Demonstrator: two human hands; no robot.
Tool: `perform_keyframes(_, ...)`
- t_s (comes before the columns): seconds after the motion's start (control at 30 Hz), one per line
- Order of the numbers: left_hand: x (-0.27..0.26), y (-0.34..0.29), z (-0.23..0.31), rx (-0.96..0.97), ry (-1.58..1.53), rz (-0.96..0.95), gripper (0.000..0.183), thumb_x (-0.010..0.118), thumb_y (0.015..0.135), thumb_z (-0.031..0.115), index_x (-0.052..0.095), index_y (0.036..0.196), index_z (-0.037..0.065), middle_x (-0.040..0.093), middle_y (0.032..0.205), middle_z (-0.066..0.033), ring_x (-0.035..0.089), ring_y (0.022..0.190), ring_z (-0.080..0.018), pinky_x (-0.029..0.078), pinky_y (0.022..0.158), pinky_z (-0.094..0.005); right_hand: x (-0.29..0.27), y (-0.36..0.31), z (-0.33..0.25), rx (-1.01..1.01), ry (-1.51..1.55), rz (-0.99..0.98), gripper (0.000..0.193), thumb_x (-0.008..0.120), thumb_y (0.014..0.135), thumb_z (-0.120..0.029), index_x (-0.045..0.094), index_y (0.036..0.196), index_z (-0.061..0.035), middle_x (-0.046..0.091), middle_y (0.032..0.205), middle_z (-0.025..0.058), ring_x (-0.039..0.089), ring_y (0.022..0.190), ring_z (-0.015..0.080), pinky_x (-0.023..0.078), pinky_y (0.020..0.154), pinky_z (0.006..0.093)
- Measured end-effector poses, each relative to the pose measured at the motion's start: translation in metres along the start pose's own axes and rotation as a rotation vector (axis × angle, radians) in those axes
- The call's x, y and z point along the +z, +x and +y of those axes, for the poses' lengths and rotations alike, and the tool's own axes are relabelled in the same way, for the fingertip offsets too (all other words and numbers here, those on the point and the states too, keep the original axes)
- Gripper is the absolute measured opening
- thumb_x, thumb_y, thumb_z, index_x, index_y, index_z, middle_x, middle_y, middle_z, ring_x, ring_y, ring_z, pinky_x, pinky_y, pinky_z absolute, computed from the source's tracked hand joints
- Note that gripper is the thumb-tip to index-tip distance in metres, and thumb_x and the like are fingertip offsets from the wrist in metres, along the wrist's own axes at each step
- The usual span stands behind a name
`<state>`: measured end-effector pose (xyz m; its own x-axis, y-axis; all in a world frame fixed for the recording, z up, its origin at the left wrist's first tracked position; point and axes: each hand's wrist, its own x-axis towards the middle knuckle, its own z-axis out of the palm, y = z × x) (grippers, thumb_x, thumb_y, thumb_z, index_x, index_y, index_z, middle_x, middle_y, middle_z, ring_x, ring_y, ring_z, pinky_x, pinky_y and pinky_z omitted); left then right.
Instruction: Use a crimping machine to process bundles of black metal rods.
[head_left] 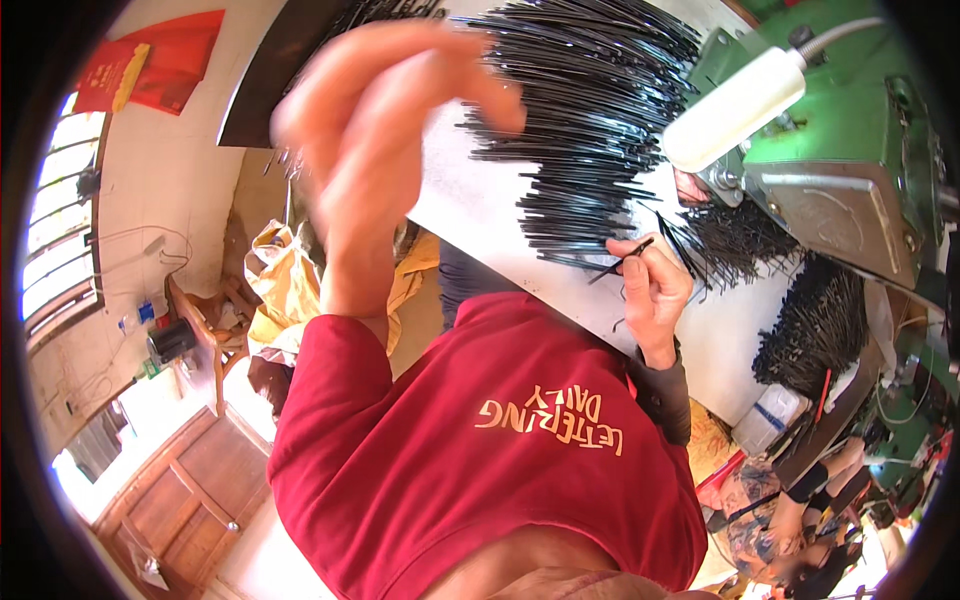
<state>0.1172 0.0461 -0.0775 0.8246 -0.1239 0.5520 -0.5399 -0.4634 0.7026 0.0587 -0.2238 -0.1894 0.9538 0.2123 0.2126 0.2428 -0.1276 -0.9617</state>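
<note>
My right hand [655, 295] is closed in a pinch on a thin black rod [637, 256], just above the near edge of a white worktop [560, 283]. Beyond it, many similar black rods [585, 80] lie side by side in a broad layer. My left hand [375, 120] is raised over the worktop's left side, close to the camera. Motion smears its fingers, so whether they hold anything cannot be made out. A green machine [830, 140] stands to the right of the rods, and a loose heap of black rods [740, 235] lies below it.
A white cylindrical lamp [735, 110] juts from the machine over the rods. Another dark bundle [815, 325] rests at the worktop's right. A clear plastic box [770, 418] stands nearby. Yellow cloth [285, 275] drapes at left. At the lower right, another person [770, 515] sits beside more green machinery.
</note>
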Motion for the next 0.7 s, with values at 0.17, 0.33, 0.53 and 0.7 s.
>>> perform_keyframes(0.17, 0.062, 0.039, -0.089, -0.345, 0.174, -0.107, 0.010, 0.066, 0.079, 0.005, 0.067, 0.088, 0.001, 0.066, 0.078, -0.0135, 0.063, 0.065, -0.0194, 0.049, 0.061, -0.0290, 0.005, -0.008, 0.006, 0.100, 0.204, 0.031, 0.013, 0.060, 0.080, 0.008, 0.062, 0.092, 0.0039, 0.060, 0.081, 0.0085, 0.053, 0.063, 0.0095, 0.043, 0.055, 0.0209)
perform_keyframes(0.33, 0.106, 0.062, -0.128, 0.060, 0.344, -0.184, 0.012, 0.066, 0.074, 0.008, 0.067, 0.086, 0.008, 0.060, 0.086, -0.0124, 0.055, 0.088, -0.0335, 0.044, 0.077, -0.0428, 0.009, -0.015, 0.005, 0.161, 0.284, 0.081, 0.014, 0.062, 0.075, 0.012, 0.061, 0.084, 0.0012, 0.057, 0.081, 0.0084, 0.059, 0.067, 0.0137, 0.048, 0.057, 0.0229)
perform_keyframes(0.53, 0.117, 0.062, -0.144, 0.174, 0.288, -0.145, 0.005, 0.063, 0.077, 0.007, 0.064, 0.083, 0.008, 0.055, 0.086, -0.0107, 0.050, 0.086, -0.0327, 0.042, 0.078, -0.0420, -0.009, -0.023, -0.004, -0.149, -0.477, -0.077, 0.021, 0.068, 0.067, 0.007, 0.065, 0.085, -0.0035, 0.052, 0.068, 0.0052, 0.056, 0.062, 0.0205, 0.047, 0.056, 0.0295)
perform_keyframes(0.7, 0.119, 0.056, -0.128, 0.222, 0.304, -0.195, 0.007, 0.063, 0.077, 0.007, 0.063, 0.084, 0.007, 0.054, 0.086, -0.0108, 0.049, 0.090, -0.0330, 0.040, 0.080, -0.0429, -0.007, -0.031, -0.001, -0.187, -0.725, -0.216, 0.017, 0.069, 0.068, 0.002, 0.066, 0.084, -0.0037, 0.050, 0.069, 0.0045, 0.052, 0.061, 0.0218, 0.043, 0.054, 0.0336)
